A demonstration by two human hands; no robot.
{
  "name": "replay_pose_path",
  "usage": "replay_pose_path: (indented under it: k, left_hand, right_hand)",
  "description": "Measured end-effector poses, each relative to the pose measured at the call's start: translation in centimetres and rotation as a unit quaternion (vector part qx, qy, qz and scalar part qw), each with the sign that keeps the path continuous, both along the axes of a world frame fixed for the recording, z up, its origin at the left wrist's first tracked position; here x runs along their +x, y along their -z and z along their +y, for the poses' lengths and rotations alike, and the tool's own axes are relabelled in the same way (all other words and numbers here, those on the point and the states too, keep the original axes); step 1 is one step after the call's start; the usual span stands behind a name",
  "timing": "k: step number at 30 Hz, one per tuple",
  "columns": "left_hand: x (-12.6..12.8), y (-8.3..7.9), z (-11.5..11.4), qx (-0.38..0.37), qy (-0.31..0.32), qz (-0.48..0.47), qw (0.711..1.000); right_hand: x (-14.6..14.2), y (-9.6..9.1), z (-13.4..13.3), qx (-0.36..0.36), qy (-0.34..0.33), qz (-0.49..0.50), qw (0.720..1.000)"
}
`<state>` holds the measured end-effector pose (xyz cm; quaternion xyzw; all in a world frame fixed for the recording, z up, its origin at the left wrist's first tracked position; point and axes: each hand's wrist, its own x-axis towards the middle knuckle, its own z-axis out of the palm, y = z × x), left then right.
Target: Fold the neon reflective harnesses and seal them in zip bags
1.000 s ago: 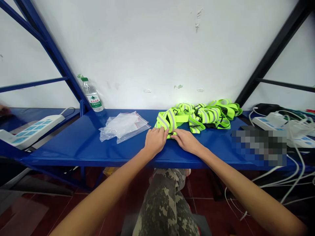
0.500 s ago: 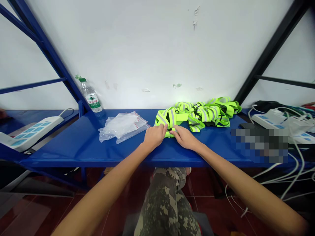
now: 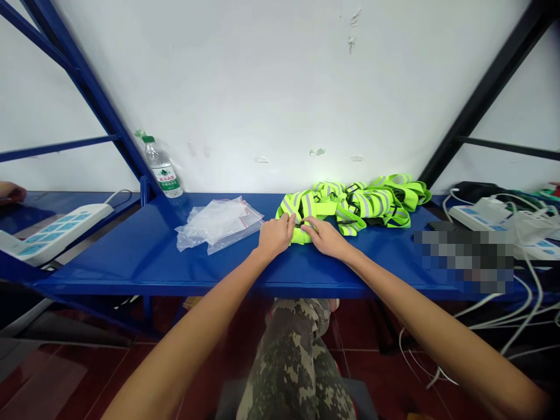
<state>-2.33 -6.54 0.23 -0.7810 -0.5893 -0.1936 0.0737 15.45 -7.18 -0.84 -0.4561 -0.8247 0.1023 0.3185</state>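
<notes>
Left hand (image 3: pixel 275 235) narrow, fingertips pinching a strap of a fluorescent yellow reflective vest (image 3: pixel 301 213). Right hand (image 3: pixel 327 238) narrow too, fingertips pressed on the same vest and just beside the left fingertips, with only a small gap between the two hands. Both forearms reaching in over the front edge of a blue steel shelf (image 3: pixel 131 259).

Vest bunched near the middle of the shelf, between front and back edges, with silver reflective bands on top, touching a tangled heap of more reflective vests (image 3: pixel 376 204) that runs toward the right along the back edge. Just left of the hands, a stack of clear zip bags (image 3: pixel 217 224) flat on the shelf. Near the back left corner, an upright water bottle (image 3: pixel 161 169) with a green cap, beside a white wall (image 3: pixel 262 87).

Past the left end, a white power strip (image 3: pixel 56 233), and at the far left edge another person's hand (image 3: pixel 11 192). Past the right end, a second power strip (image 3: pixel 476 216) amid white cables (image 3: pixel 525 291). Right front of the shelf pixelated, contents impossible to make out.
</notes>
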Motion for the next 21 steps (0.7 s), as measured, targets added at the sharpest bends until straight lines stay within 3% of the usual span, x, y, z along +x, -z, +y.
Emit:
replay_pose_path:
  k: [3, 7, 13, 17, 21]
  left_hand:
    - [0.3, 0.1, -0.4, 0.046, 0.016, 0.002, 0.999]
    - [0.6, -0.1, -1.2, 0.122, 0.088, 0.060, 0.987]
    - [0.8, 0.1, -1.3, 0.086, 0.190, 0.075, 0.975]
    - [0.9, 0.0, -0.8, 0.061, 0.180, 0.100, 0.977]
    - [1.2, -0.3, -0.5, 0.062, 0.167, 0.117, 0.977]
  right_hand:
    - [0.0, 0.1, 0.3, -0.004, -0.008, 0.022, 1.000]
    - [0.1, 0.5, 0.9, -0.013, -0.020, 0.078, 0.997]
    - [1.4, 1.1, 2.6, -0.080, -0.017, 0.215, 0.973]
    - [2.1, 1.5, 3.2, -0.130, 0.013, 0.283, 0.950]
    - [1.9, 1.7, 3.2, -0.195, -0.001, 0.373, 0.907]
